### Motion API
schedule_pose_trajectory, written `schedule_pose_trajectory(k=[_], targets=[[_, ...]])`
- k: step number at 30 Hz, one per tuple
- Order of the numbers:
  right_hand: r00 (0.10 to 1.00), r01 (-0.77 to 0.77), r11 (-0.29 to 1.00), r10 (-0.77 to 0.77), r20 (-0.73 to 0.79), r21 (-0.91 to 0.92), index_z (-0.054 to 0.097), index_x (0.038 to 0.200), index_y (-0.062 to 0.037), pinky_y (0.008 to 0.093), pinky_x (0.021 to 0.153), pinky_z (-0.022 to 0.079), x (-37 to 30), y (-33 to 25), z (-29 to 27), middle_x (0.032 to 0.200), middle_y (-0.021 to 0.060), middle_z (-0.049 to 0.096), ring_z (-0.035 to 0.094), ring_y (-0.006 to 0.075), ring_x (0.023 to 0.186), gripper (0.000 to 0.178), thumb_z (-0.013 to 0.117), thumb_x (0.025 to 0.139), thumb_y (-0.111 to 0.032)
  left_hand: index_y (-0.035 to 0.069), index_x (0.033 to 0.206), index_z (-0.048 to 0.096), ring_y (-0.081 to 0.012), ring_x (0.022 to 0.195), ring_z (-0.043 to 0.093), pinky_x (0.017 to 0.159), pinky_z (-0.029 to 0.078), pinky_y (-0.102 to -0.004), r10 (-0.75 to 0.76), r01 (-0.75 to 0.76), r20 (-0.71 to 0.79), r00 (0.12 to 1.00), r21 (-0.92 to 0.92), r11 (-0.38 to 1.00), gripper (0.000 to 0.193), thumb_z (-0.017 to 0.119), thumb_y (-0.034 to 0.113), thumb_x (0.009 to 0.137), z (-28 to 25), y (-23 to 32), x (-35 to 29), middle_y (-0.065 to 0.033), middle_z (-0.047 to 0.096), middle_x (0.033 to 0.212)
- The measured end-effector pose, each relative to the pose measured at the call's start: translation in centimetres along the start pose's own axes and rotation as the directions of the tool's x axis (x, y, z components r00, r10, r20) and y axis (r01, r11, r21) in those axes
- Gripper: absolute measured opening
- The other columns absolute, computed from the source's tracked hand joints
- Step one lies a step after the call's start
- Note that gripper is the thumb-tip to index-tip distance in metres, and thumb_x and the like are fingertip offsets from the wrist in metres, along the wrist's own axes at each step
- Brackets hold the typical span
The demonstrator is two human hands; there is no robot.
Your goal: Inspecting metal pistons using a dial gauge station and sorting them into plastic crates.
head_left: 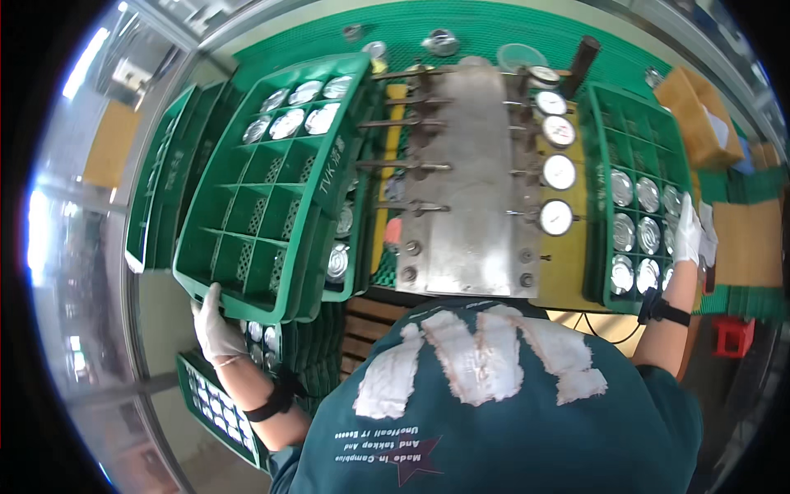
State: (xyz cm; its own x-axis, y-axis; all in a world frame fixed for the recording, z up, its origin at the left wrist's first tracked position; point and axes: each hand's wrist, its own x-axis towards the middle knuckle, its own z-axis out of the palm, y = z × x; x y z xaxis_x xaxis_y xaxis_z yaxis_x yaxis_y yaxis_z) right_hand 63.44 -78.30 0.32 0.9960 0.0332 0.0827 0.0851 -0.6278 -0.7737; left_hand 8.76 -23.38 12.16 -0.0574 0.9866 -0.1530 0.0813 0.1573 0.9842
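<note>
My left hand (pixel 217 328), in a white glove, grips the near left corner of a divided green plastic crate (pixel 300 247). This crate is tilted on top of another green crate (pixel 355 276) that holds round silver parts. In its far compartments lie several shiny round metal parts (pixel 288 123); the nearer compartments hold none. My right hand (pixel 688 235), also gloved, lies with fingers stretched out along the right rim of a second divided green crate (pixel 597 239). Rows of round silver parts (pixel 648 236) fill that crate's nearer compartments.
Between the crates stands a metal fixture (pixel 469 189) with levers on its left and several dial gauges (pixel 556 217) on its right. More green crates (pixel 156 189) stand at the left; another with parts (pixel 218 407) is lower down. Cardboard boxes (pixel 747 244) and a red stool (pixel 732 336) are at right.
</note>
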Motion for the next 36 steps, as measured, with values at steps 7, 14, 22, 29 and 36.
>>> schedule_pose_trajectory(k=[7,14,22,29,36], targets=[[0.986,-0.134,0.973,0.112,0.122,0.187,0.052,0.139,0.0035,0.0364,0.104,0.045,-1.6,-2.2,2.0,0.14,0.0204,0.055,0.055,0.0298,0.127,0.068,0.042,0.101,-0.052,0.001,0.144,0.04,-0.026,0.096,0.065,0.08,0.055,-0.0364,-0.194,0.164,-0.007,0.981,0.561,0.811,0.066,0.062,0.014,0.083,-18.6,-0.3,9.9,-0.0159,0.064,0.114],[0.99,-0.111,0.957,0.082,0.119,0.267,0.046,0.144,-0.0001,0.04,0.105,0.044,-0.6,-5.1,2.7,0.144,0.0199,0.05,0.055,0.0313,0.126,0.067,0.041,0.102,-0.052,0.001,0.144,0.04,-0.0441,0.127,0.047,0.107,0.042,-0.0461,0.277,-0.46,0.52,0.808,0.851,-0.255,0.079,0.072,0.019,0.075,-9.5,2.1,9.7,-0.0248,0.046,0.142],[0.981,0.015,0.948,-0.075,0.178,0.317,0.053,0.139,-0.0007,0.0349,0.095,0.047,-5.4,-15.1,7.3,0.132,0.017,0.059,0.063,0.0249,0.107,0.063,0.043,0.102,-0.051,0.013,0.155,0.023,-0.0403,0.135,0.043,0.113,0.037,-0.0438,-0.27,-0.889,0.862,0.43,0.353,-0.291,0.098,0.076,0.014,0.073,10.6,2.3,6.0,-0.0223,0.054,0.139],[0.954,-0.012,0.94,-0.091,0.284,0.341,0.053,0.138,0.0013,0.0324,0.089,0.05,-7.7,-11.8,6.8,0.125,0.0129,0.062,0.063,0.0186,0.1,0.059,0.043,0.104,-0.046,0.005,0.153,0.022,-0.0456,0.133,0.043,0.113,0.034,-0.047,-0.238,-0.881,0.896,0.375,0.265,-0.391,0.082,0.066,0.016,0.084,11.9,-2.0,7.8,-0.0252,0.057,0.131],[0.976,-0.065,0.934,-0.015,0.219,0.352,0.053,0.138,0.0013,0.0355,0.09,0.052,-9.0,-7.6,3.4,0.129,0.0177,0.06,0.065,0.0228,0.099,0.056,0.045,0.104,-0.042,0.007,0.144,0.033,-0.0238,0.111,0.061,0.099,0.051,-0.0359,0.233,-0.747,0.77,0.594,0.419,0.516,0.087,0.074,-0.002,0.068,9.8,4.7,1.0,-0.013,0.059,0.121]])
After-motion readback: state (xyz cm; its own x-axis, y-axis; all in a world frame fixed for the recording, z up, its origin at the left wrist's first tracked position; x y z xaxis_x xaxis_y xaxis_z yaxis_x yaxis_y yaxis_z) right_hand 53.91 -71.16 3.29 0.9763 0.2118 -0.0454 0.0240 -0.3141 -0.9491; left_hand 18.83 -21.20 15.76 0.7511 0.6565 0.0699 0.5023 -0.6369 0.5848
